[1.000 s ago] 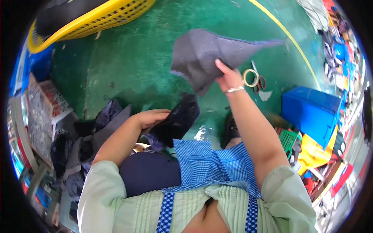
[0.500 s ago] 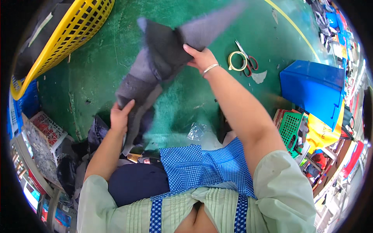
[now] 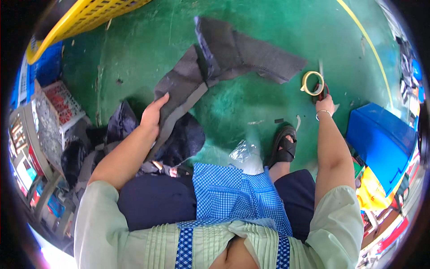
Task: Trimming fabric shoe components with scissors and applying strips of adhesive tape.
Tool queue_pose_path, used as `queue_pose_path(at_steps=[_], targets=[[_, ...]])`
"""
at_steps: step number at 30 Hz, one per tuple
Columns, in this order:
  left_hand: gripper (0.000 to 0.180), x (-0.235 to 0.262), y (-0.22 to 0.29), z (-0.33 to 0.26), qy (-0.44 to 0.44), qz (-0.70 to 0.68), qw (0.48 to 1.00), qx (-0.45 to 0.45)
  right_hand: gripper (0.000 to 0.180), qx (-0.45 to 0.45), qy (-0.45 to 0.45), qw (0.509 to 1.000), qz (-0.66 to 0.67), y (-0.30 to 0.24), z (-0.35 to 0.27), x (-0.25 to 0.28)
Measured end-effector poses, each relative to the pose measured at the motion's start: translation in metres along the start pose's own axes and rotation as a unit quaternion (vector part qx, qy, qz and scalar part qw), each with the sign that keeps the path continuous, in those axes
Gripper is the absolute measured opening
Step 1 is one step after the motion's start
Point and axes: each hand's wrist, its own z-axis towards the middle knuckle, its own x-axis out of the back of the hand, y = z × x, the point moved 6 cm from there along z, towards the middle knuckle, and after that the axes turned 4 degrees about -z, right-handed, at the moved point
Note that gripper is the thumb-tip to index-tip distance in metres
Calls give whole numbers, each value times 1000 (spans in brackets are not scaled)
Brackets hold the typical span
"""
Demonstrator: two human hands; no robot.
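My left hand [image 3: 153,112] grips the near edge of a dark grey fabric piece [image 3: 181,74], thumb on top. Sewn from joined panels, the piece stretches away from me and bends to the right across the green floor. Over on the right, my right hand [image 3: 325,106] has its fingers closed around the red handles of a pair of scissors [image 3: 326,91]. Partly covering the scissors is a yellowish roll of tape [image 3: 304,86]. The scissor blades show only faintly beyond the roll.
A yellow plastic basket [image 3: 67,33] stands at the far left. Dark fluffy fabric [image 3: 181,141] lies beside my left forearm. At the right is a blue bin [image 3: 380,130] above a yellow bag [image 3: 374,190]. A clear plastic bag [image 3: 245,152] lies near my sandalled foot [image 3: 284,145].
My right hand has let go of the fabric and moved right and nearer, onto the scissors. The fabric's far part has come down onto the floor; my left hand still holds its near end.
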Motion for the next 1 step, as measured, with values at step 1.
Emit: queue_pose_path(at_steps=[1], targets=[[54, 1, -1, -10, 17, -9, 1000, 15, 57, 13, -43, 999, -2, -22, -17, 8]])
